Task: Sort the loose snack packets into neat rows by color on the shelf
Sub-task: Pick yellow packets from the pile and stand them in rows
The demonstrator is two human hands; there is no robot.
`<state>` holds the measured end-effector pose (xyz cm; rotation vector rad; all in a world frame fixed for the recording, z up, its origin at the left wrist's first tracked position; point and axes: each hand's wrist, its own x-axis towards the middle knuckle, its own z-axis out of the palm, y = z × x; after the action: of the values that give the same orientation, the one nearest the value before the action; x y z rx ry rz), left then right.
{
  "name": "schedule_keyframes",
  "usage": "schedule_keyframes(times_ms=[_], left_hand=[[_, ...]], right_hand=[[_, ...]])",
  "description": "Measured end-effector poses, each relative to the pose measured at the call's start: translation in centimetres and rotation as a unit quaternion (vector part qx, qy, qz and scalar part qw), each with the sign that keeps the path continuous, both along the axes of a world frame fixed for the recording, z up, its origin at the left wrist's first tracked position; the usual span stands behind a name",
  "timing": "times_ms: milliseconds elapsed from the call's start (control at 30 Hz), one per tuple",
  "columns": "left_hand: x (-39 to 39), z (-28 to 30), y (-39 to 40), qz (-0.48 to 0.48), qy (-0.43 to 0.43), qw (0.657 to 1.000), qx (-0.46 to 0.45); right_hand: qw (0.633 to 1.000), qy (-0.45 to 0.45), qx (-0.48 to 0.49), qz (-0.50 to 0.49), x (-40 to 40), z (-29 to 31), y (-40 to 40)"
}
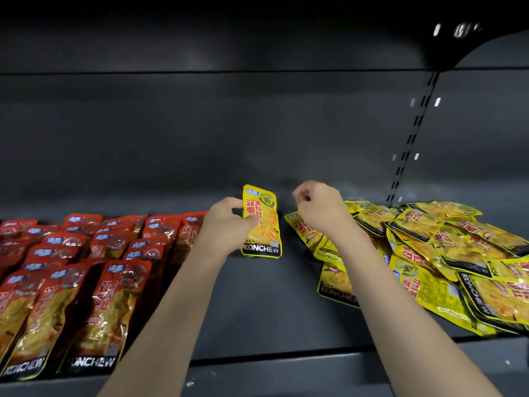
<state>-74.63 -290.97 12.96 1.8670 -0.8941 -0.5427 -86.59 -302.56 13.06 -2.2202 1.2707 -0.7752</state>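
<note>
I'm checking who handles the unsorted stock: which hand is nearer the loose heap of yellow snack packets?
Right. The right hand hovers over the left edge of the loose heap of yellow snack packets; the left hand is further left, gripping one upright yellow packet.

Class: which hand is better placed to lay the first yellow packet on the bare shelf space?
Left hand: it already grips a yellow packet over the bare shelf; the right hand holds nothing.

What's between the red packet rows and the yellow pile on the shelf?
In the head view: bare dark shelf, crossed by both forearms. Above it the left hand holds one yellow packet upright; the right hand hovers, curled, at the yellow pile, right of the red rows.
</note>
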Motion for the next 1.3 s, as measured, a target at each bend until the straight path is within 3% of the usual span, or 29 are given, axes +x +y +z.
schedule_keyframes(times_ms=[167,333,633,833,933,1100,1300], left_hand=[[-0.6,-2.0,-1.2,-0.021,-0.027,0.993,0.113],[-0.8,-2.7,-1.0,0.005,-0.003,0.992,0.124],[-0.9,-2.7,-0.9,0.022,-0.035,0.988,0.147],[-1.9,-1.0,-1.6,0.066,-0.142,0.984,0.085],[-3.3,1.3,-3.9,0.013,-0.180,0.983,0.044],[-5.2,2.0,-8.5,-0.109,-0.319,0.924,0.182],[-5.4,0.8,-9.9,-0.189,-0.335,0.871,0.306]], right_hand=[[1.000,0.001,0.003,0.010,-3.3,-0.3,1.4],[1.000,-0.016,0.004,0.010,-5.9,-0.6,2.3],[0.998,-0.049,0.041,0.001,-7.0,-1.7,2.0],[0.998,-0.045,0.033,-0.010,-8.1,-1.6,1.7],[0.998,-0.061,0.031,-0.015,-9.2,-1.6,1.9],[0.998,-0.061,0.003,-0.032,-10.7,-2.2,2.8],[0.997,-0.063,0.005,-0.049,-12.0,-2.8,3.0]])
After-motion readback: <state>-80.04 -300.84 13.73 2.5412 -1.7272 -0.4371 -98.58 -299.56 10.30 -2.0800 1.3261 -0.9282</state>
